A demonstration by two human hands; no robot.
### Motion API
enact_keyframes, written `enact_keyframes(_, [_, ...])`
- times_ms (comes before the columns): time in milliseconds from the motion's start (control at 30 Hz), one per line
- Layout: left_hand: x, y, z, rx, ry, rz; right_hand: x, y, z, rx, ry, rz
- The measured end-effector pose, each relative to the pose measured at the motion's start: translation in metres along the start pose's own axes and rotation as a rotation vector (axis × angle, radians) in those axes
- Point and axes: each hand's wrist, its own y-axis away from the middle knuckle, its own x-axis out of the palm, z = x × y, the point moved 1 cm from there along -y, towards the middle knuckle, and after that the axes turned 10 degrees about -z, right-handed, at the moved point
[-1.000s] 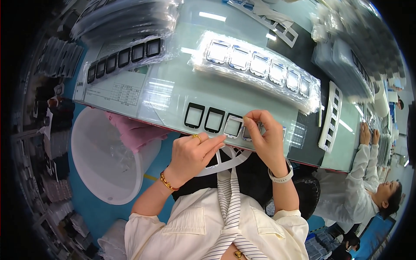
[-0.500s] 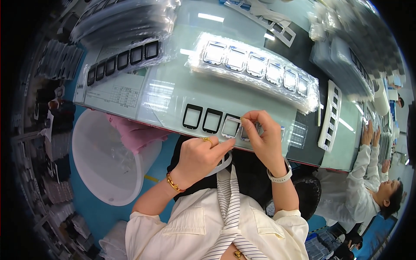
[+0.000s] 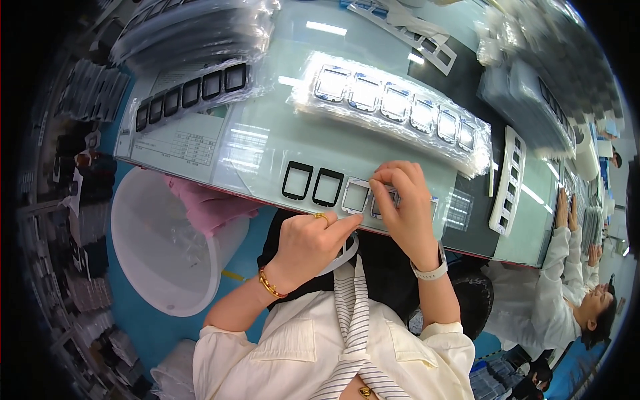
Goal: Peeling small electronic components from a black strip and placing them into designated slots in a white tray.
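Note:
A row of small rectangular frames lies along the table's near edge. Two are black, a left one (image 3: pixel 287 180) and one beside it (image 3: pixel 317 186). The third is a pale-faced frame (image 3: pixel 347 196), and further pale ones lie partly hidden under my right hand. My left hand (image 3: pixel 308 243) is curled, its index fingertip pressed at the lower edge of the third frame. Above that frame's upper right corner, my right hand (image 3: pixel 405 203) pinches thumb and forefinger together; anything between them is too small to make out.
Beyond the row lies a clear plastic tray (image 3: pixel 303 100) of pale frames. Another tray (image 3: pixel 177 97) of black frames is at left, below stacked trays (image 3: pixel 193 33). A white slotted strip (image 3: pixel 510 180) lies right. A white bin (image 3: pixel 167 267) holds pink cloth (image 3: pixel 207 207). A co-worker (image 3: pixel 560 307) sits right.
My right hand's fingers have shifted slightly up and curled a little more over the third frame's corner. The left hand stays nearly in place.

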Motion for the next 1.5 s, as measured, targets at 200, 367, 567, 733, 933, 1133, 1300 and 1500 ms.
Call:
enact_keyframes(200, [0.001,-0.001,0.0,-0.002,0.007,0.006,0.006,0.001,-0.002,-0.04,0.081,0.008])
enact_keyframes(367, [0.001,-0.002,0.0,-0.003,0.023,-0.006,0.007,-0.001,0.0,-0.12,0.182,0.006])
enact_keyframes(567, [-0.004,0.0,0.001,-0.025,0.05,0.037,-0.003,-0.003,0.018,-0.113,0.377,0.001])
enact_keyframes(733, [-0.025,0.001,0.0,-0.315,0.483,0.054,-0.035,0.015,0.036,-0.077,-0.13,0.317])
enact_keyframes(933, [-0.04,-0.002,0.003,-0.39,0.682,0.076,-0.035,0.032,0.037,0.123,-0.228,0.359])
enact_keyframes(1133, [-0.05,0.002,0.012,-0.285,0.45,0.003,-0.033,0.028,0.036,0.033,-0.156,0.44])
enact_keyframes(1300, [-0.051,0.003,0.011,-0.273,0.44,-0.014,-0.025,0.018,0.048,0.018,-0.236,0.358])
enact_keyframes(1500, [-0.049,0.006,0.015,-0.192,0.387,-0.077,-0.017,0.019,0.049,0.089,-0.267,0.452])
